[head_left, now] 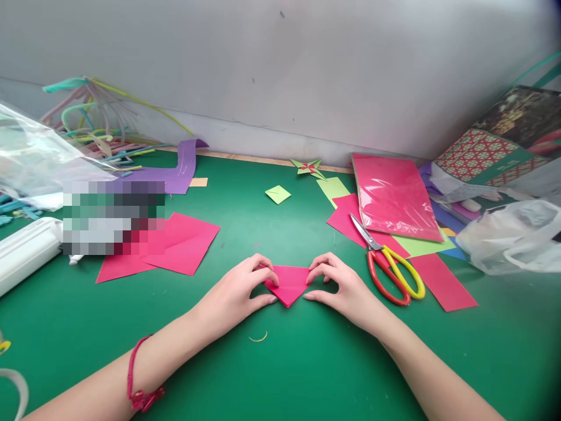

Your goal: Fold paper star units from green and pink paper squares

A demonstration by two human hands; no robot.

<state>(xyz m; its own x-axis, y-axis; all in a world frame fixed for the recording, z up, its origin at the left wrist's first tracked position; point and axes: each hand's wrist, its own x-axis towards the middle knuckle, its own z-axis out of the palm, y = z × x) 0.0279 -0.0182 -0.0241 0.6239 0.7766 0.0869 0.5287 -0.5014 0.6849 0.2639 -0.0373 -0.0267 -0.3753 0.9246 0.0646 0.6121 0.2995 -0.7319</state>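
A folded pink-red paper triangle lies on the green table, its point towards me. My left hand has its curled fingers on the left corner, with the thumb by the lower left edge. At the right corner, the fingertips of my right hand touch the paper, and the thumb rests close to the lower right edge. Beyond the triangle sits a small folded light green paper square. Farther back is a green and red folded paper star.
Scissors with red and yellow handles lie right of my right hand, near a pink paper pack and a plastic bag. Pink sheets, purple paper, a white device and pipe cleaners are at left.
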